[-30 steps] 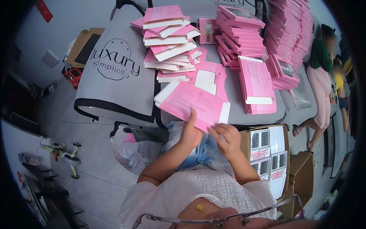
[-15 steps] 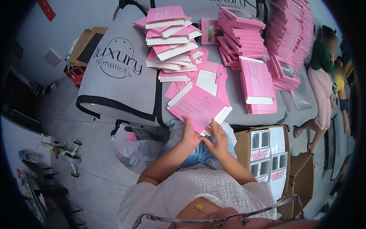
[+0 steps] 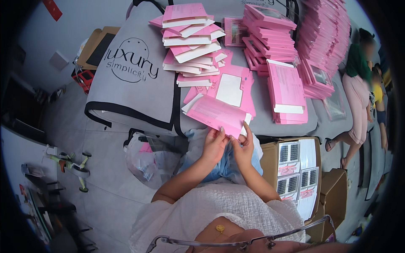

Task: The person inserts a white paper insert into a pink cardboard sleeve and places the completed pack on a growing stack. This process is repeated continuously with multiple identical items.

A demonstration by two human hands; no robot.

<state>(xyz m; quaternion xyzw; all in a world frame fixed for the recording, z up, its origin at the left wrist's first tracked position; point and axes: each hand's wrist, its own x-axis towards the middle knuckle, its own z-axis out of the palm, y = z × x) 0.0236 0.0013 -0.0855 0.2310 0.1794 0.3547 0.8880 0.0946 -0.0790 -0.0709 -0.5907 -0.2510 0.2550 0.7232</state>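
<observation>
Left hand pinches the near edge and right hand the near-right corner of a pink box in front of the leaning carton pile, apparently being shaped, its white end flap likely needing tucking next.

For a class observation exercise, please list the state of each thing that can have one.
Pink carton: held, white flaps out
Left hand: gripping carton
Right hand: gripping carton
Large box: open, packed
Second box: looks open
Left carton pile: unevenly stacked
Plastic bag: partly filled
</observation>
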